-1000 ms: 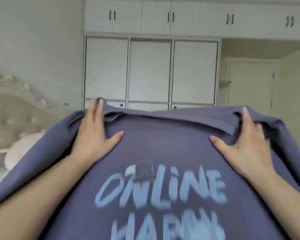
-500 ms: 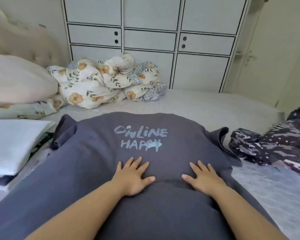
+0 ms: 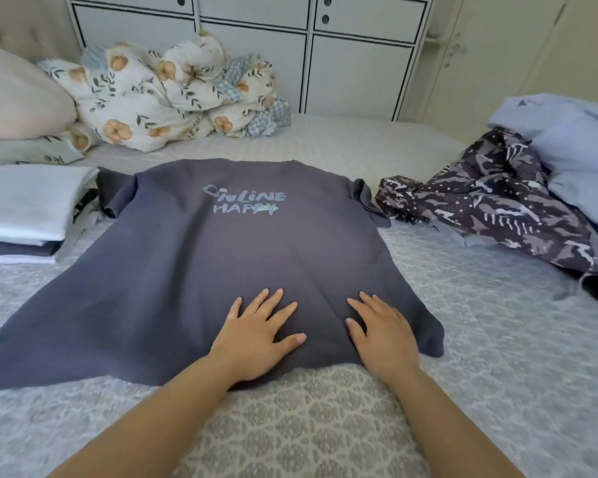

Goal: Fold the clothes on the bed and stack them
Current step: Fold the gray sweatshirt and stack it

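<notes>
A dark blue-grey T-shirt [image 3: 194,270] printed "ONLINE HAPPY" lies spread flat on the bed [image 3: 497,339], print up, collar end away from me. My left hand [image 3: 259,334] rests flat on its lower middle with fingers spread. Close beside it, my right hand [image 3: 382,334] presses flat on the shirt near the hem. A stack of folded clothes [image 3: 21,208] sits at the left edge. At the right lie a crumpled dark patterned garment [image 3: 491,208] and pale blue clothes [image 3: 573,143].
A bunched floral quilt [image 3: 166,91] and pillows [image 3: 18,98] lie at the head of the bed on the left. White wardrobe doors [image 3: 356,70] stand behind the bed. Patterned grey bedspread shows in front of the shirt and to its right.
One second ago both hands held the shirt up by its shoulders. It has since been laid on the bed, and the hands now lie flat near the hem.
</notes>
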